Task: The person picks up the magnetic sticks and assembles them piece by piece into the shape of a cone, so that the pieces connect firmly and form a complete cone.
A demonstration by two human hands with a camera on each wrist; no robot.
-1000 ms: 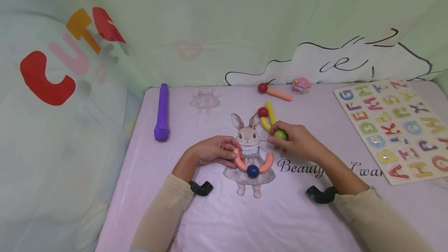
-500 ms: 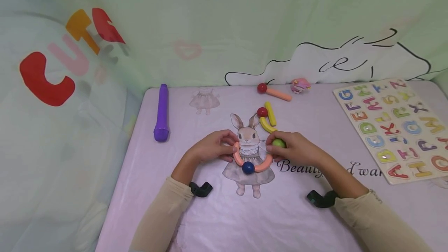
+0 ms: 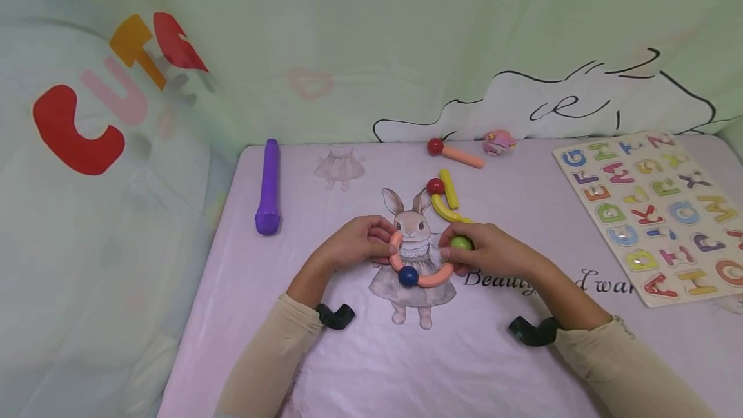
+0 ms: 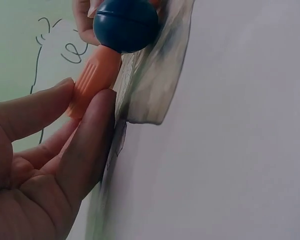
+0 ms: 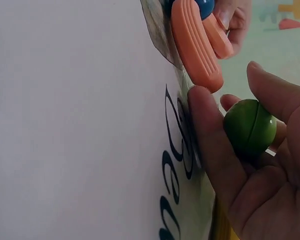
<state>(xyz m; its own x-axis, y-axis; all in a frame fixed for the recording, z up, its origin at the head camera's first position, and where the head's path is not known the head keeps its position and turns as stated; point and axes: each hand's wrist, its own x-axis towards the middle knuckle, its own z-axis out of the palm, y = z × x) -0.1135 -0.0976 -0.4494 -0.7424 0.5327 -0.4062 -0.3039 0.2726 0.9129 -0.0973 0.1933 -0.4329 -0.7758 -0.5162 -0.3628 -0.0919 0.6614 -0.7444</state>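
My left hand [image 3: 362,244] pinches the upper end of one curved orange stick [image 4: 92,80] between thumb and fingers. That stick joins a dark blue ball [image 3: 408,276], and a second curved orange stick [image 5: 197,45] extends from the ball's other side, making a U shape. Around a green ball [image 5: 250,127] curl the fingers of my right hand [image 3: 493,247], close by the free end of the second orange stick. One right fingertip is at that stick's end; whether it presses on it I cannot tell. A curved yellow stick [image 3: 444,209] with a red ball [image 3: 435,186] lies just beyond the right hand.
A straight yellow stick [image 3: 449,189] lies beside the curved one. Farther back are an orange stick [image 3: 462,157] with a red ball and a pink toy [image 3: 499,142]. A purple microphone-shaped toy [image 3: 268,192] is at left, an alphabet board [image 3: 656,215] at right.
The right hand, with the green ball, has come down toward the second orange stick's end. The blue ball and orange sticks have shifted slightly left and up with the left hand.
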